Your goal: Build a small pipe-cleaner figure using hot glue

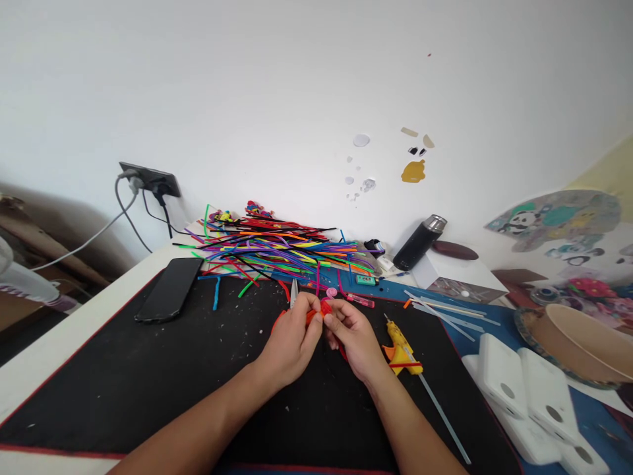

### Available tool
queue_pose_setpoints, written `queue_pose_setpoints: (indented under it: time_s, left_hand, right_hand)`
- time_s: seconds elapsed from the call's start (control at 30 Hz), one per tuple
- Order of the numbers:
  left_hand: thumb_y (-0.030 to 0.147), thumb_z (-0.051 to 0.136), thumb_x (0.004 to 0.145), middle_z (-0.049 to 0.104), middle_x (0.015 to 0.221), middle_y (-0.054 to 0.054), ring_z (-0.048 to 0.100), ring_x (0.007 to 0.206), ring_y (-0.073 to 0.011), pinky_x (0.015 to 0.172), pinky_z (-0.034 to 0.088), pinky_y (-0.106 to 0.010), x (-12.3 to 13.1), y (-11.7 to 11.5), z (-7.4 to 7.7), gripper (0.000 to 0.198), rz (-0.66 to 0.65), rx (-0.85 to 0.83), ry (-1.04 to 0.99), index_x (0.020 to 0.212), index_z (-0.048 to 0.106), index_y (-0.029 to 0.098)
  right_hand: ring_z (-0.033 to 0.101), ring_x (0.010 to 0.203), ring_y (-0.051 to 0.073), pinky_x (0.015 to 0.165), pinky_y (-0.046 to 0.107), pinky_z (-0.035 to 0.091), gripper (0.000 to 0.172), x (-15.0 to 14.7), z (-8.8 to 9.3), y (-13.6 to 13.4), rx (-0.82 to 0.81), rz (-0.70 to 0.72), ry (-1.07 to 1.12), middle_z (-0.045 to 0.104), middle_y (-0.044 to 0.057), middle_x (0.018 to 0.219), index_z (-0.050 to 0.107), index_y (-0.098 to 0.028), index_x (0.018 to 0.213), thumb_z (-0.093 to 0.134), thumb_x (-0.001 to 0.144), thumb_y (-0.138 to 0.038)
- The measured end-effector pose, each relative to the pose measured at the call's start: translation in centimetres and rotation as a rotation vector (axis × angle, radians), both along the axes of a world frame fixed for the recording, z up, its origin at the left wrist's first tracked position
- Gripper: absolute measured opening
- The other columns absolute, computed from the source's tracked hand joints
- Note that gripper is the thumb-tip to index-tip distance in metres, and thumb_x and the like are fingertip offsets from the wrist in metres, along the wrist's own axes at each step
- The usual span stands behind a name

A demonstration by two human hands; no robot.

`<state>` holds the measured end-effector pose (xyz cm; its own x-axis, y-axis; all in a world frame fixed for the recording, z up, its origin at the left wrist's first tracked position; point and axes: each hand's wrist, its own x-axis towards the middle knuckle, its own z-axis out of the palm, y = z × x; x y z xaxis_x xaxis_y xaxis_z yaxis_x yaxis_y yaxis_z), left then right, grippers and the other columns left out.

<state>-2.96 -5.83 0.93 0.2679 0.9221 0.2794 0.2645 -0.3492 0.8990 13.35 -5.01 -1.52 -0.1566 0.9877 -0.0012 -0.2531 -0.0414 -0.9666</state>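
Above the black mat [173, 389], my left hand [291, 338] and my right hand [355, 335] meet fingertip to fingertip. Both pinch a bent red-orange pipe cleaner [325, 307], and the fingers cover much of it. More orange fuzzy stem shows beside the left hand, and some red under the right. Just behind the left hand, a pointed metal blade [294, 290] sticks up into view, probably of scissors. A pink coiled spiral [331, 291] lies behind the fingertips, next to a small pink tube [361, 300].
Many coloured pipe cleaners [297, 249] are heaped along the wall. A phone [169, 290] lies at left. To the right are a yellow glue gun [404, 353] with a glue stick in it, loose glue sticks [445, 311], a leaning black flask [418, 244] and white devices [539, 396].
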Motion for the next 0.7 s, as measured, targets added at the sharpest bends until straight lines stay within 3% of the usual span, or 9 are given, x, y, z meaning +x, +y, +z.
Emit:
queue_pose_setpoints:
  time_s: [0.13, 0.33, 0.7]
  left_hand:
    - [0.031, 0.040, 0.104, 0.063, 0.082, 0.001, 0.066, 0.070, -0.0195, 0.066, 0.045, -0.031, 0.2, 0.0, -0.2, 0.007, 0.001, -0.021, -0.013, 0.103, 0.044, 0.026]
    - [0.030, 0.045, 0.103, 0.068, 0.098, -0.006, 0.070, 0.089, -0.0229, 0.082, 0.052, -0.038, 0.5, -0.1, -0.8, 0.020, 0.060, 0.065, -0.048, 0.121, 0.040, 0.024]
    - [0.034, 0.042, 0.106, 0.067, 0.098, -0.005, 0.069, 0.083, -0.0206, 0.077, 0.053, -0.036, 0.5, -0.1, -1.3, 0.016, 0.042, 0.030, -0.035, 0.118, 0.044, 0.024]
  right_hand:
    - [0.046, 0.048, 0.009, 0.044, 0.021, 0.038, 0.038, 0.0, 0.1, 0.0, 0.006, -0.003, -0.017, 0.056, -0.005, 0.062, 0.074, -0.019, 0.102, 0.085, 0.081, -0.049]
    - [0.047, 0.048, 0.009, 0.045, 0.022, 0.040, 0.038, -0.1, 0.1, 0.0, 0.005, -0.010, -0.004, 0.056, -0.006, 0.062, 0.073, -0.020, 0.100, 0.084, 0.081, -0.050]
    - [0.046, 0.046, 0.009, 0.045, 0.022, 0.039, 0.038, -0.1, 0.2, 0.0, -0.006, 0.006, -0.002, 0.056, -0.007, 0.058, 0.072, -0.019, 0.100, 0.083, 0.083, -0.050]
